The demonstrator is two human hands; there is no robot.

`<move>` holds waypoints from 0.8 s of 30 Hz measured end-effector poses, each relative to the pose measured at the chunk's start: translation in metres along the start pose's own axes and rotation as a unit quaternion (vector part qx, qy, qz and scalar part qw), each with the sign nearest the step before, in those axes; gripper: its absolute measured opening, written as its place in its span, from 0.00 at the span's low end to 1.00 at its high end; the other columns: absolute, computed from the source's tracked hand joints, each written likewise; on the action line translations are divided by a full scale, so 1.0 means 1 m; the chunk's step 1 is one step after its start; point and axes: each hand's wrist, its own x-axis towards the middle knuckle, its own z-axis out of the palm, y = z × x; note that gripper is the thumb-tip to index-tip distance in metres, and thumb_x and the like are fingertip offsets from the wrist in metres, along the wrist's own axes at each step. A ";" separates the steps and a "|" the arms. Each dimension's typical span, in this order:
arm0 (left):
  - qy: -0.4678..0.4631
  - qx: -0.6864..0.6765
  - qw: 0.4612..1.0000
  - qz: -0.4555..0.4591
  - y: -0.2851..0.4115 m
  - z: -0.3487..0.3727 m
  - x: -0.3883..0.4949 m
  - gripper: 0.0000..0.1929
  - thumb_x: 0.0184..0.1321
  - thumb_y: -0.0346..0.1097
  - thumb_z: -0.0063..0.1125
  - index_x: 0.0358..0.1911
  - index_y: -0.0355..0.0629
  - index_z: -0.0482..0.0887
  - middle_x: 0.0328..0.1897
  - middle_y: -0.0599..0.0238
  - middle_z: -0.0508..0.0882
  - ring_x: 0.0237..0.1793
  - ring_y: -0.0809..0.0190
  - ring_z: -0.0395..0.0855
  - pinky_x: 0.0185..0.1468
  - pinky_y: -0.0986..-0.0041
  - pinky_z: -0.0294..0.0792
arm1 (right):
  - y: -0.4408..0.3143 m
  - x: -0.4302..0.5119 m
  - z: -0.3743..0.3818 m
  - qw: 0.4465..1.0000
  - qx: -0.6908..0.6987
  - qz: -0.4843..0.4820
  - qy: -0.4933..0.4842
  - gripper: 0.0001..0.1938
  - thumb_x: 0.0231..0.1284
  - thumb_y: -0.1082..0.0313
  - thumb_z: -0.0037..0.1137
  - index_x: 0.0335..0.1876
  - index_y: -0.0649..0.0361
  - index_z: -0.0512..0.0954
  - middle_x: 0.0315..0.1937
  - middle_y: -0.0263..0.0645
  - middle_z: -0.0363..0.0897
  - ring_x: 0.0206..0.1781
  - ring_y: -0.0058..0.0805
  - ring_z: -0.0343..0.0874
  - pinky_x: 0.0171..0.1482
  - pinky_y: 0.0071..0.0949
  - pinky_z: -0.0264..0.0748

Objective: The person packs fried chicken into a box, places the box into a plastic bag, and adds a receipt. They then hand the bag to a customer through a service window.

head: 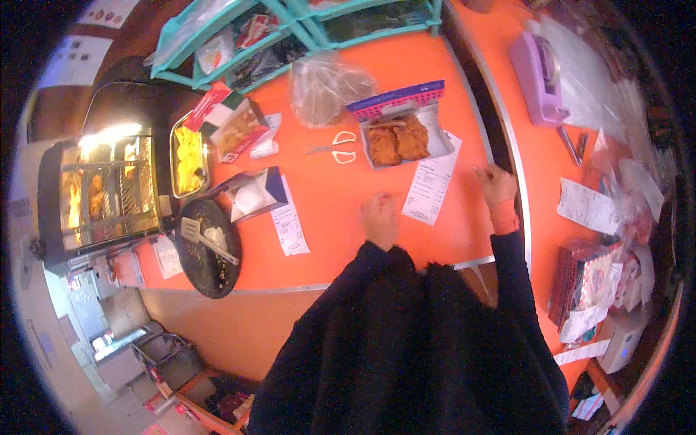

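My left hand (380,217) rests low over the orange counter (331,223), blurred, with its fingers partly hidden. Beside it lies a printed paper receipt (427,190). My right hand (496,185) is near the counter's right edge, fingers curled, and I see nothing in it. Beyond my hands, an open cardboard food box (440,133) with a purple and pink lid overlaps the receipt's far end. Pieces of breaded fried chicken (398,141) fill its left part. White-handled scissors (343,147) lie left of this box.
On the left stand a lit glass food warmer (109,190), a metal tray of yellow food (190,157), a red carton of fried food (239,133) and a black pan (204,272) with a spatula (209,239). Teal racks (234,70) line the back. A purple tape dispenser (535,81) sits right.
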 end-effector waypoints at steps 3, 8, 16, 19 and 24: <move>0.090 0.062 0.988 -0.106 -0.050 -0.034 -0.006 0.12 0.45 0.29 0.52 0.37 0.45 0.77 0.37 0.59 0.76 0.43 0.51 0.71 0.49 0.61 0.59 | -0.017 -0.004 0.000 0.996 -0.023 -0.077 -0.031 0.09 0.47 0.63 0.57 0.25 0.61 0.75 0.18 0.46 0.74 0.22 0.43 0.75 0.22 0.36 0.67; 0.072 0.017 0.994 -0.079 -0.107 -0.074 0.016 0.10 0.45 0.31 0.54 0.35 0.45 0.77 0.32 0.59 0.77 0.34 0.52 0.74 0.43 0.64 0.62 | -0.088 -0.023 0.024 0.975 0.087 -0.189 -0.074 0.17 0.44 0.71 0.54 0.45 0.56 0.76 0.22 0.44 0.76 0.31 0.42 0.77 0.43 0.32 0.70; 0.061 0.047 0.984 -0.163 -0.097 -0.116 -0.018 0.06 0.52 0.38 0.54 0.29 0.46 0.79 0.17 0.61 0.76 0.20 0.53 0.76 0.24 0.63 0.65 | -0.172 -0.053 0.082 0.859 -0.004 -0.340 -0.383 0.20 0.47 0.67 0.48 0.50 0.61 0.69 0.40 0.53 0.74 0.39 0.48 0.74 0.40 0.42 0.71; 0.068 0.011 0.981 -0.181 -0.074 -0.127 -0.058 0.07 0.53 0.41 0.54 0.29 0.48 0.80 0.16 0.61 0.76 0.20 0.53 0.76 0.23 0.63 0.65 | -0.192 -0.034 0.119 0.881 -0.011 -0.412 -0.232 0.21 0.48 0.66 0.47 0.52 0.58 0.67 0.44 0.49 0.72 0.44 0.47 0.73 0.43 0.41 0.70; 0.027 -0.001 0.981 -0.190 -0.050 -0.150 -0.118 0.06 0.53 0.40 0.54 0.30 0.48 0.80 0.16 0.61 0.76 0.17 0.55 0.75 0.22 0.66 0.65 | -0.238 0.007 0.173 0.887 -0.158 -0.426 0.085 0.25 0.48 0.69 0.45 0.57 0.51 0.64 0.48 0.45 0.70 0.50 0.47 0.69 0.47 0.40 0.68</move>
